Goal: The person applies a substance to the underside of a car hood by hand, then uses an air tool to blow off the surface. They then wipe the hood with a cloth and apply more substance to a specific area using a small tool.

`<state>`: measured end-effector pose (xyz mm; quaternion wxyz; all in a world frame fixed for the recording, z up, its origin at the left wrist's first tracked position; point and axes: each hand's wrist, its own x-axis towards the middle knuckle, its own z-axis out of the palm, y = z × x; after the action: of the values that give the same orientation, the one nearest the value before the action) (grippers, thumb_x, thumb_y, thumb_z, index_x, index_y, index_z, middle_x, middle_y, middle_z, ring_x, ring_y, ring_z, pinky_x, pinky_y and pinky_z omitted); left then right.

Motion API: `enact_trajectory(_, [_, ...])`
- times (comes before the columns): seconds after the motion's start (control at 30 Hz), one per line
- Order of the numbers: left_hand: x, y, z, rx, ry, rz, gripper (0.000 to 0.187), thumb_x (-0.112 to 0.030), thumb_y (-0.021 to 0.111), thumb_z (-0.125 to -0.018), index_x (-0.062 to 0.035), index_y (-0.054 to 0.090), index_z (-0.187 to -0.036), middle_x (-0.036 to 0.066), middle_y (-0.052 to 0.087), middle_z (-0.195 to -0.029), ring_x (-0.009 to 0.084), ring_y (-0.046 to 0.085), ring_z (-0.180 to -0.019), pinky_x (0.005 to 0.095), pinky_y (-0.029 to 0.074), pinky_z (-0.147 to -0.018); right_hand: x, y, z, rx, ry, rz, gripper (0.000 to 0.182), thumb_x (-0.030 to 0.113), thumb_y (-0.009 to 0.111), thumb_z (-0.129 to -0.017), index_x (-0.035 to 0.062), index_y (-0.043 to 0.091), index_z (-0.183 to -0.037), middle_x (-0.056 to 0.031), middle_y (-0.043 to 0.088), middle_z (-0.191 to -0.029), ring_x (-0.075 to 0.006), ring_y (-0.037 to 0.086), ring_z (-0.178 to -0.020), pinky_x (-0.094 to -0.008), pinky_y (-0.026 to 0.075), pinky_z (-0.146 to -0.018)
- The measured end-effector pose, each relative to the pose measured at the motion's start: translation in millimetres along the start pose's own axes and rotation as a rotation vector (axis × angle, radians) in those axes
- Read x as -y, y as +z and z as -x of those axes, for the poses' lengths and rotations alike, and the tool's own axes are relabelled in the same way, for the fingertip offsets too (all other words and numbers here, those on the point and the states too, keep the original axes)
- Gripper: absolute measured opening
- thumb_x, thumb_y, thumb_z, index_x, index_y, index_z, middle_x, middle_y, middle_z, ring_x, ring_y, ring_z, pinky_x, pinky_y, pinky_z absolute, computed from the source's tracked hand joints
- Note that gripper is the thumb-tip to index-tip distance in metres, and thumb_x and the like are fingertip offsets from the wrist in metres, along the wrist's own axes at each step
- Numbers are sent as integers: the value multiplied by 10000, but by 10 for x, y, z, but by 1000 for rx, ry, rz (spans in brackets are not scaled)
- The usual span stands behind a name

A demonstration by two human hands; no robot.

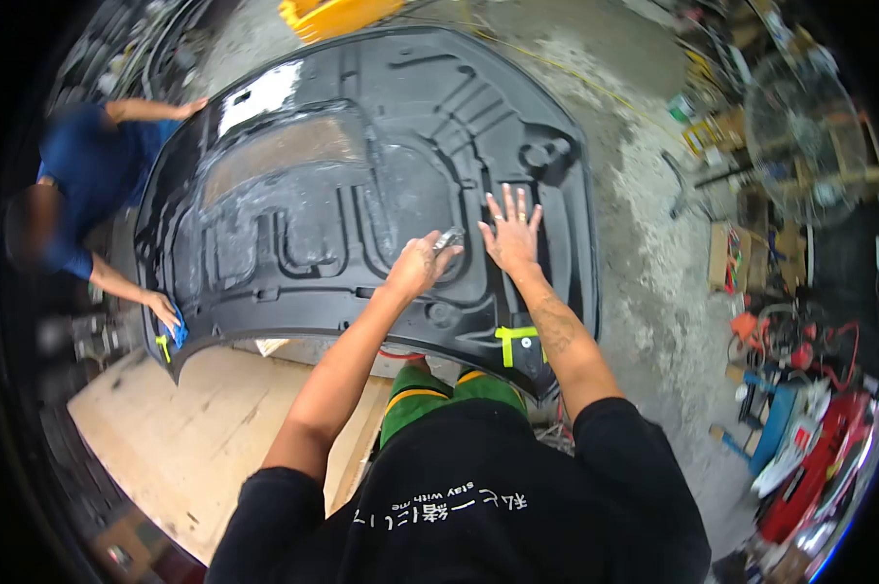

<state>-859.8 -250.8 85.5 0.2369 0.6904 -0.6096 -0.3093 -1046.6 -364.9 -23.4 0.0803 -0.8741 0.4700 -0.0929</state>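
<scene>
One large black moulded vehicle-hood panel with ribbed recesses (400, 180), lying broad and level before the wearer, centre of the view. One left hand (423, 266), fingers closed around a small crumpled silvery-clear piece of material (449, 237), over the panel's middle right. One right hand (513, 232), spread flat, palm down on the panel near its right side, well clear of gripping anything; the two hands apart. Fluorescent yellow-green tape strips (504, 346), on the panel's near right corner; a shorter one (164, 348) at its near left corner. One co-worker in a dark blue shirt (94, 161), at the left edge, one hand holding a blue cloth (179, 329). One pale wooden board (191, 419), below left. One round grey-caged fan (804, 136), far right.
</scene>
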Motion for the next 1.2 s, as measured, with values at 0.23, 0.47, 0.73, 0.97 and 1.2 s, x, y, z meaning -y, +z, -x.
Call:
enact_trajectory(0.23, [-755,159,-251,-164,-33,56,297,-249,672,-968,43,616,-952,327,644,-807,519,631,-863,539,498,-704,-192,-153,591,-51,44,-108,681,486,499,-1017,126,353,-1577,-118,224,-1675,-368,198,-1540,-629,142,-1219])
enact_trajectory(0.47, [-1361,592,-32,243,237,120,360,-306,655,-986,8,676,-1160,300,625,-772,475,613,-739,477,502,-704,-435,-674,2007,-126,411,-99,636,377,510,-1033,26,367,-1543,-142,251,-1658,-376,192,-1536,-622,155,-1221])
enact_trajectory(0.73, [-1366,1360,941,642,389,84,332,-261,681,-949,69,645,-968,347,650,-881,528,625,-905,559,508,-742,-212,-633,3532,41,634,-13,634,273,503,-1032,101,276,-1598,-43,176,-1697,-380,144,-1552,-648,145,-1218])
enact_trajectory(0.97, [-1436,1091,617,304,311,83,363,-275,663,-969,88,657,-957,332,626,-747,518,640,-759,531,504,-647,-298,-617,3432,-35,720,-172,733,297,559,-1014,95,200,-1619,-110,110,-1705,-403,133,-1551,-582,188,-1235])
enact_trajectory(1.2, [-1331,1148,958,484,268,65,405,-313,647,-977,88,626,-1021,360,648,-837,529,647,-890,561,513,-721,-923,-733,2940,-286,647,-600,924,376,730,-920,34,205,-1598,-250,185,-1647,-427,291,-1488,-429,311,-1205])
